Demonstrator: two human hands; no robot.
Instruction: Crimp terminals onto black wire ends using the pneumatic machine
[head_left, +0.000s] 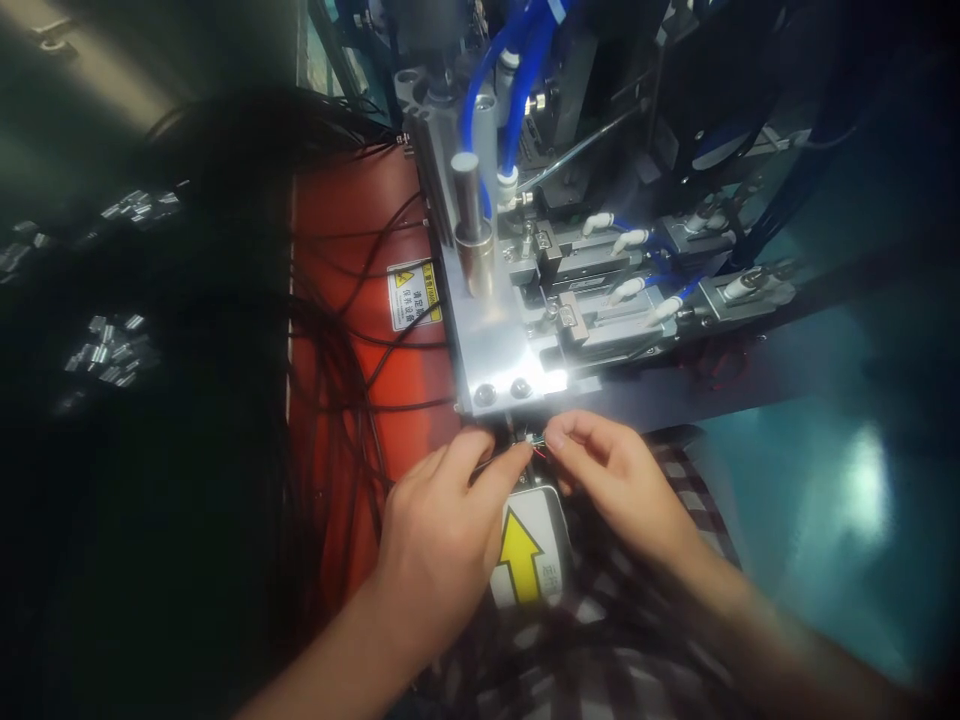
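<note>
My left hand (442,535) is pinched on a thin black cable end (487,466) just below the front edge of a bright metal fixture plate (487,350). My right hand (619,480) is pinched on the small connector (534,441) with red and green wires at that cable's tip. The two hands meet at the plate's front lip. Under them lies a white label with a yellow arrow (525,555) pointing toward the machine. What sits in the slot behind the fingertips is hidden.
A bundle of black cables (337,340) drapes over a red-orange panel with a yellow warning sticker (411,293). Behind the plate stand a steel cylinder (469,225), pneumatic slides (600,300) and blue air hoses (510,60). Small silver parts (109,350) lie in the dark at left. A checked cloth (600,640) covers my lap.
</note>
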